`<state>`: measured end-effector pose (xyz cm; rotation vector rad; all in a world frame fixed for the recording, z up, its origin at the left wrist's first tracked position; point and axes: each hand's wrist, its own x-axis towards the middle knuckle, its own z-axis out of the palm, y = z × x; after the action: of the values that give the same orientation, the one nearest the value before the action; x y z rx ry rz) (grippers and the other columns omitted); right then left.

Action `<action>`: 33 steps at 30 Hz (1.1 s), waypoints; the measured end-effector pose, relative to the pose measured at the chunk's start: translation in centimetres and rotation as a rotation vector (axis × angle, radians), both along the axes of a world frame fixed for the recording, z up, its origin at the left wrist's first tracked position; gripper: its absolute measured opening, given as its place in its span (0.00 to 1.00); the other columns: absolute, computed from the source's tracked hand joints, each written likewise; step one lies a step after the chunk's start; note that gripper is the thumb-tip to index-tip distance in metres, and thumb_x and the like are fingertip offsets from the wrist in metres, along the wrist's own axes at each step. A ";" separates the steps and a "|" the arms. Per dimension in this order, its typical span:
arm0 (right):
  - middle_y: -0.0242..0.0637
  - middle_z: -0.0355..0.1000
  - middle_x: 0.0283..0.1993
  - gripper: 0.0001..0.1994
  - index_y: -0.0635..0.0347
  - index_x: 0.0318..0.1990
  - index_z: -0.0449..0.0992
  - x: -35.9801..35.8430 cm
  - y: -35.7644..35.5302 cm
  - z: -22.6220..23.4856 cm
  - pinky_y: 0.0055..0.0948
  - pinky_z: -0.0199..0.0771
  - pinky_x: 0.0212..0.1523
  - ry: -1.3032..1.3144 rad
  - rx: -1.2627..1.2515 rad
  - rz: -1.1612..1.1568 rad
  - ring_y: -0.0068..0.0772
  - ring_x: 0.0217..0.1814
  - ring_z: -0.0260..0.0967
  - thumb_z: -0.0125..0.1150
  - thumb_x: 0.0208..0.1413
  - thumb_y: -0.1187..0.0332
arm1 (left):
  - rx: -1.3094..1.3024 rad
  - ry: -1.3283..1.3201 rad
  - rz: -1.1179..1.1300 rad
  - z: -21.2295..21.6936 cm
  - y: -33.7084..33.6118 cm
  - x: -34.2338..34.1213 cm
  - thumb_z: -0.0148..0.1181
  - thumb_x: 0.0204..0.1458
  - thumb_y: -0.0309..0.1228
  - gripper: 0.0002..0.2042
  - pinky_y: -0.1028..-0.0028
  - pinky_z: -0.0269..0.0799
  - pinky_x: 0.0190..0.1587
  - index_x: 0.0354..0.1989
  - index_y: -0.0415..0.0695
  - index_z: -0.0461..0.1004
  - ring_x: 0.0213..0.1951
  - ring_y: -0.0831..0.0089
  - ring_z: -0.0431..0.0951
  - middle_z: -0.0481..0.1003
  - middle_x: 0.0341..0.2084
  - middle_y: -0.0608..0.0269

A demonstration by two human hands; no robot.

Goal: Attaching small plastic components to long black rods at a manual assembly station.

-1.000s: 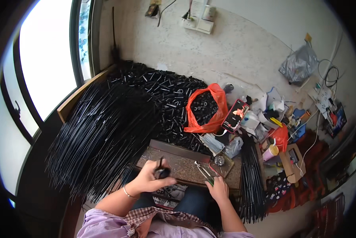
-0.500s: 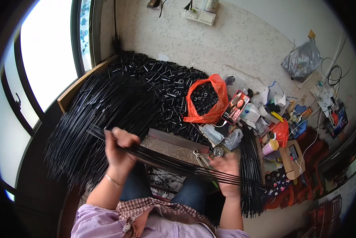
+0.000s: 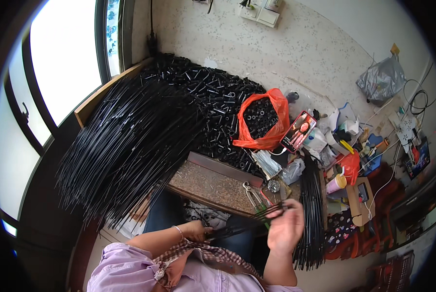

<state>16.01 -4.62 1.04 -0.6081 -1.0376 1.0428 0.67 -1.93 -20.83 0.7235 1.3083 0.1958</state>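
Left hand [image 3: 197, 230] and right hand [image 3: 285, 228] hold thin black rods [image 3: 244, 222] over the lap.

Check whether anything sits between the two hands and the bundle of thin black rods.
Nothing visible does: the left hand and right hand both already grip the bundle of thin black rods, above the lap.

Speckled floor [image 3: 295, 53], black rod heap [image 3: 130, 141], orange bag [image 3: 261, 121]

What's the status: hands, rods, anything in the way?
Left hand and right hand both shut on a small bundle of black rods, held across the lap. Tray just ahead, pliers on it. Nothing between the hands.
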 end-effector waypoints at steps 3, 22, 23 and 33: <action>0.34 0.60 0.27 0.11 0.65 0.33 0.61 -0.3 0.4 -1.3 0.21 0.61 0.29 -0.006 -0.122 0.128 0.23 0.26 0.59 0.47 0.45 0.67 | 1.077 0.190 -0.476 10.7 2.0 -1.2 0.48 0.42 0.40 0.14 0.76 0.64 0.27 0.30 0.41 0.67 0.24 0.72 0.69 0.69 0.17 0.57; 0.37 0.61 0.32 0.12 0.64 0.36 0.62 1.3 3.5 -2.9 0.28 0.56 0.36 0.188 -0.142 0.166 0.28 0.31 0.57 0.44 0.46 0.66 | 1.405 -0.138 0.002 18.5 12.7 2.3 0.54 0.37 0.28 0.07 0.82 0.63 0.25 0.22 0.36 0.69 0.21 0.83 0.66 0.68 0.16 0.65; 0.37 0.61 0.32 0.12 0.64 0.36 0.62 1.3 3.8 -3.3 0.28 0.56 0.36 0.182 -0.126 0.165 0.28 0.31 0.57 0.44 0.46 0.66 | 1.517 0.028 0.037 17.9 15.0 3.0 0.55 0.35 0.28 0.07 0.81 0.63 0.24 0.23 0.37 0.69 0.19 0.80 0.68 0.68 0.15 0.63; 0.35 0.65 0.31 0.06 0.61 0.31 0.67 2.8 4.9 -5.0 0.25 0.63 0.32 0.310 -0.335 -0.137 0.26 0.31 0.63 0.46 0.45 0.70 | 1.776 0.881 -0.300 15.9 26.1 8.1 0.43 0.35 0.24 0.06 0.72 0.65 0.31 0.18 0.40 0.68 0.28 0.63 0.67 0.68 0.24 0.56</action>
<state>18.76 0.26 -3.98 -0.7485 -0.5471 1.1558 8.77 24.18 -4.93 2.7113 1.5765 0.9085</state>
